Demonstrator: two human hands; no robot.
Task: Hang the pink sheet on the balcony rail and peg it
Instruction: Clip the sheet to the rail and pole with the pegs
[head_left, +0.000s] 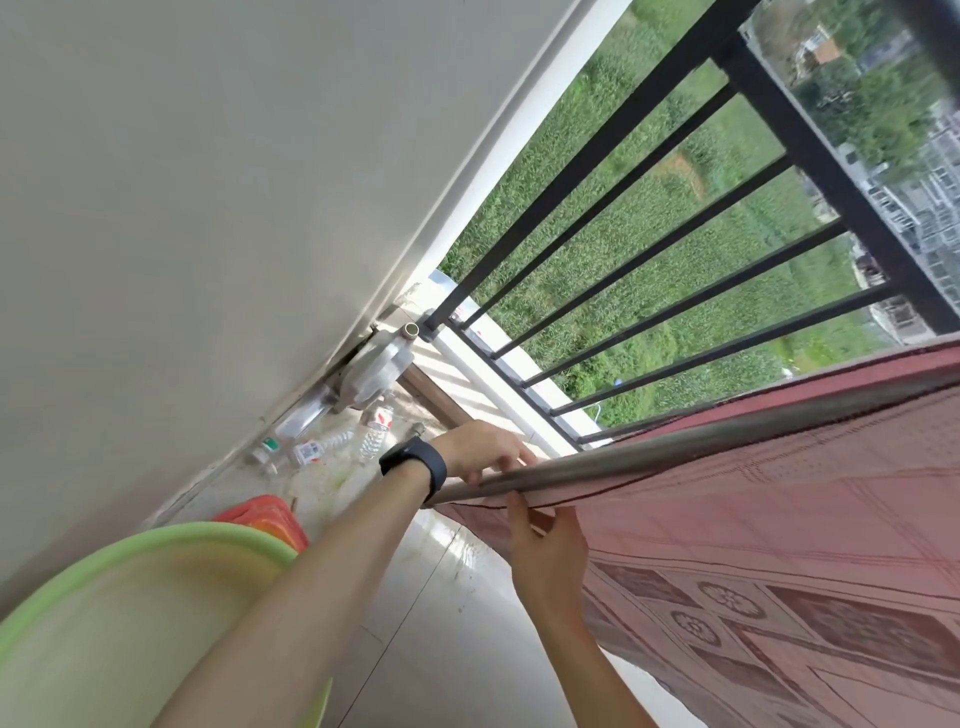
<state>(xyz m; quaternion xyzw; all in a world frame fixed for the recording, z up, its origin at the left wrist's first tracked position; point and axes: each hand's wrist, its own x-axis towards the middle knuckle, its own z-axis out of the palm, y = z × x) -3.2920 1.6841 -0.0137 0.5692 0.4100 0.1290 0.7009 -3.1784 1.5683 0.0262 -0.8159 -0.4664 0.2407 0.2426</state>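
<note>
The pink patterned sheet (779, 545) hangs over a long metal pole (727, 431) that runs just inside the black balcony railing (649, 208). My left hand (483, 452), with a dark watch on the wrist, curls its fingers over the pole near its free end, beside the sheet's edge. Just below the pole, my right hand (545, 556) pinches the sheet's near edge between thumb and fingers. No pegs are in view.
A light green basin (130, 597) sits at the bottom left with an orange-red basin (270, 514) behind it. Plastic bottles (337, 441) and a grey jug (374, 369) lie on the tiled floor along the white wall (208, 208). Green fields lie beyond the railing.
</note>
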